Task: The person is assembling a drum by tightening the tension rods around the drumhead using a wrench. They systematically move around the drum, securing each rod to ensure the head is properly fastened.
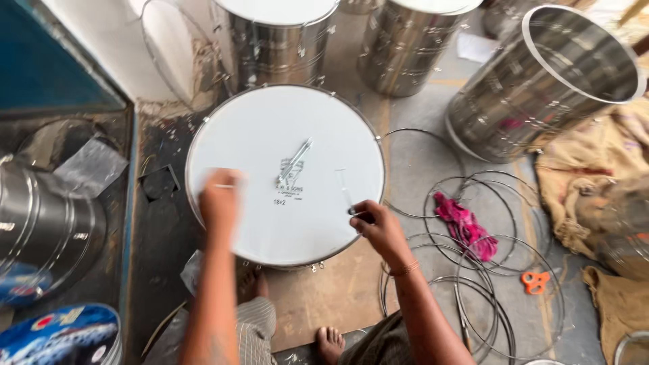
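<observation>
A big drum with a white skin head (270, 135) and a metal rim stands on the floor in front of me. My left hand (220, 199) rests on the skin near its left edge, fingers closed around something thin that I cannot make out. My right hand (375, 223) is at the drum's right edge, gripping a dark-handled tool (351, 203) whose thin metal shaft lies on the skin. A small metal tuning key (295, 162) lies loose near the skin's middle. My bare feet show below the drum.
Several thin metal hoops (473, 270) lie on the floor to the right, with a pink rag (466, 226) and orange scissors (535, 281). Shiny steel drum shells (541, 88) stand behind and at right. Another shell (40, 223) lies left. Burlap sacks (602, 176) are at far right.
</observation>
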